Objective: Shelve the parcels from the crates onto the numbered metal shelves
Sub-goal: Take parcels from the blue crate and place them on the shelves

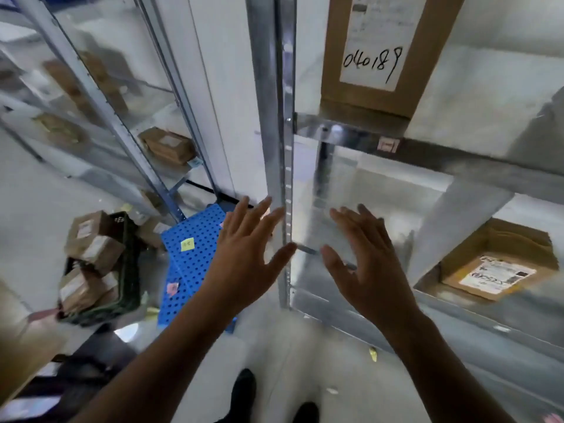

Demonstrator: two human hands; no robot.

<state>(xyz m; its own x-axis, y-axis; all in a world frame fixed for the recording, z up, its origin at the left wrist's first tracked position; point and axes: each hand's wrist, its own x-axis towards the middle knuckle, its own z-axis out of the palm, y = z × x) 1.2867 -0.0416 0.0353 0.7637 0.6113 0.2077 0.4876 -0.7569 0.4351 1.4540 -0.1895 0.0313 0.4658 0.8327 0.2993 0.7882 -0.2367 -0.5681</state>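
Note:
My left hand (247,254) and my right hand (366,264) are both held out in front of me with fingers spread, holding nothing, on either side of the metal shelf upright (282,148). A tall brown parcel (375,56) with a white label marked 040189 stands on the upper shelf (457,157). A flat brown parcel (497,267) with a printed label lies on a lower shelf at the right. Down at the left, a dark crate (125,270) holds several brown parcels (94,248).
A blue perforated plastic panel (195,254) with sticky notes leans on the floor beside the crate. Another metal rack (100,96) at the left carries brown parcels (168,145). My dark shoes (244,395) stand on the pale floor below. Scraps of paper lie on the floor.

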